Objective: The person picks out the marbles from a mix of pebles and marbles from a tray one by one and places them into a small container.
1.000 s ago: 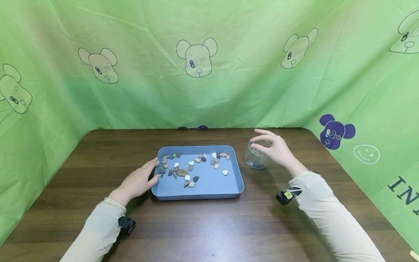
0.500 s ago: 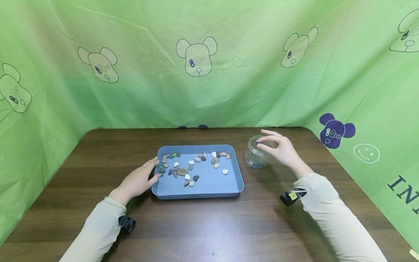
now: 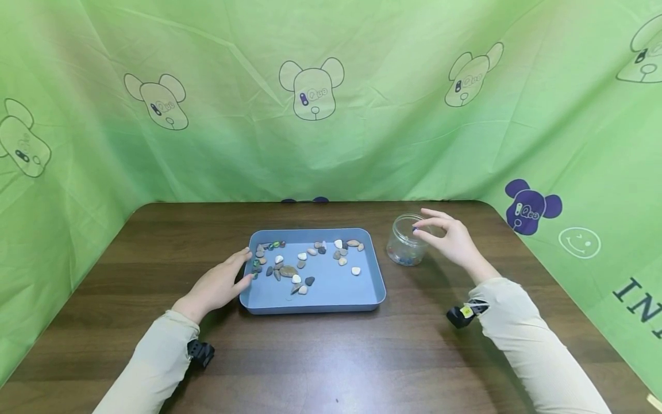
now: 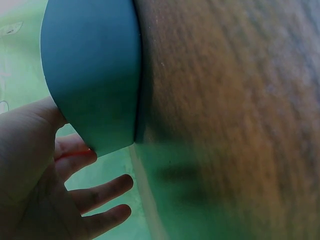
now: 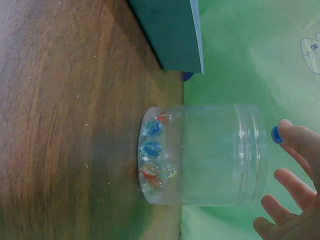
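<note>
At its left rim, the blue tray is held by my left hand, the thumb reaching inside over the edge. In the left wrist view two fingers stick out free of the tray wall. Between thumb and fingertips my right hand pinches a blue marble. That hand is beside the mouth of a clear jar, at its right. Several marbles, blue and red-streaked, lie on the jar's bottom.
Many small pebbles, white, grey and brown, are scattered in the tray. Along its far left side lie a few green glass marbles. A brown wooden table bears everything, with a green cloth hanging behind and at the sides.
My right hand has drawn back to the right from over the jar's mouth, the blue marble still between its fingertips. The left hand and the tray stay where they were.
</note>
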The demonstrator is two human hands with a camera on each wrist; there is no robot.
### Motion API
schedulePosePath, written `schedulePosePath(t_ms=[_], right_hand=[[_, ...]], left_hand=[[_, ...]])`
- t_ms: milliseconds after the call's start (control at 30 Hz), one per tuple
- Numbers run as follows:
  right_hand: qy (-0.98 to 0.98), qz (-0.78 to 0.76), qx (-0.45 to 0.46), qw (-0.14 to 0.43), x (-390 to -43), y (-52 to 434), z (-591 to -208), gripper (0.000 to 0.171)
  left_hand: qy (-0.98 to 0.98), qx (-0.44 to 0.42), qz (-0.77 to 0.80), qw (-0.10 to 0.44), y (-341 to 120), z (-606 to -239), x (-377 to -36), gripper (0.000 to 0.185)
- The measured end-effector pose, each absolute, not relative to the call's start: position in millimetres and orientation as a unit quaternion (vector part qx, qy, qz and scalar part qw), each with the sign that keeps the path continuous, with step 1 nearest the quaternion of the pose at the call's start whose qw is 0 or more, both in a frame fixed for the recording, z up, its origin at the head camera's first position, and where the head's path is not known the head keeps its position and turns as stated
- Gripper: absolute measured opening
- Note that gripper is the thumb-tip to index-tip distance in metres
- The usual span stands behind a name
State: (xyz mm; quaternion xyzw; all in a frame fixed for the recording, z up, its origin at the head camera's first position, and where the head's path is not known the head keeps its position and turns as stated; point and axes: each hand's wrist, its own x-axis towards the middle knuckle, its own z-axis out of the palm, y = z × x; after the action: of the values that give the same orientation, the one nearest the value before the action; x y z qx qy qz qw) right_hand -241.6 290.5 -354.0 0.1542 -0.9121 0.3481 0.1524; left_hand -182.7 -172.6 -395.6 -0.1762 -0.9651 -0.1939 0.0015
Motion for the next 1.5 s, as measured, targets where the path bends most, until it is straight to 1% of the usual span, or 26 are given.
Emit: schedulePosePath(t_ms=[533, 800, 1100, 1500], right_hand=[[-0.911, 0.355, 0.139, 0.155, -243, 301, -364, 0.023], [-0.915, 0.352, 0.133, 0.148, -244, 305, -369, 0.024], [-0.914, 0.359, 0.128, 0.138, -242, 304, -369, 0.024], [-0.911, 0.362, 0.131, 0.149, -242, 304, -368, 0.023]], left_hand=[[-0.965, -0.172, -0.197, -0.002, -172, -394, -182, 0.053], [-0.965, -0.172, -0.200, -0.003, -172, -394, -181, 0.053], [-0.962, -0.189, -0.193, 0.025, -173, -394, -180, 0.050], [-0.963, -0.186, -0.195, 0.022, -173, -394, -181, 0.050]])
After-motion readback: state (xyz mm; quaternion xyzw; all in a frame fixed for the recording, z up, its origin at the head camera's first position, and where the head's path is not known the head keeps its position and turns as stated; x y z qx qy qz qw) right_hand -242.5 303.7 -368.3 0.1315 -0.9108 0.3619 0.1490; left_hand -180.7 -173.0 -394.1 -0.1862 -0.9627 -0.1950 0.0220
